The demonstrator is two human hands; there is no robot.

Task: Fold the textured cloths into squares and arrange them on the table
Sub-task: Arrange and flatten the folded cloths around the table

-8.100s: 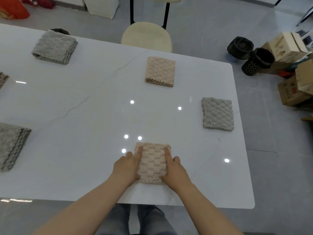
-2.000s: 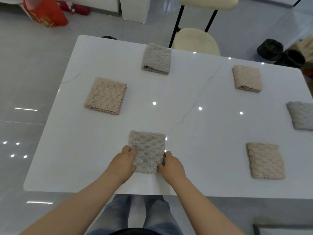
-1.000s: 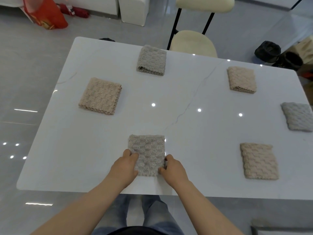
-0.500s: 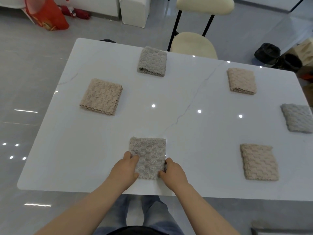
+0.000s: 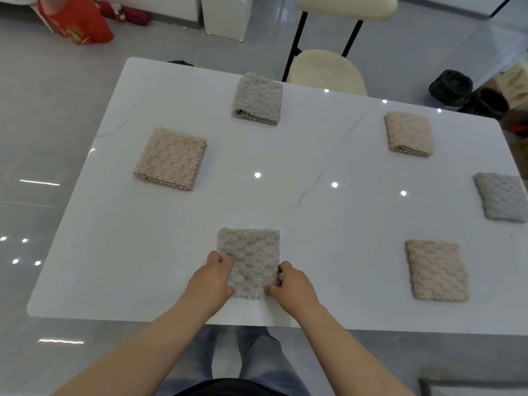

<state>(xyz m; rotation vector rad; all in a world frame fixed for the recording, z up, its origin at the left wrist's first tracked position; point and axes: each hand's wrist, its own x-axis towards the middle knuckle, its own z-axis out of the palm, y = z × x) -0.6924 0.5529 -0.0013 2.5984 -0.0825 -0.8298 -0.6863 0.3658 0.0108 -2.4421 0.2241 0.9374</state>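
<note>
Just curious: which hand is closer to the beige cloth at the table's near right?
Right. The right hand holds the right edge of the grey cloth, with the beige cloth to its right; the left hand holds the opposite edge, farther away.

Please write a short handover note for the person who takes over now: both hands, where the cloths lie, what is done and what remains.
Left hand grips the near grey cloth at its near left corner; right hand pinches its near right corner.
That cloth lies folded square at the front of the table.
Done: five more folded squares lie apart: left beige cloth, far grey cloth, far beige cloth, right grey cloth, near beige cloth.
Left: probably only to straighten this one and let go; no unfolded cloth is in view.
</note>
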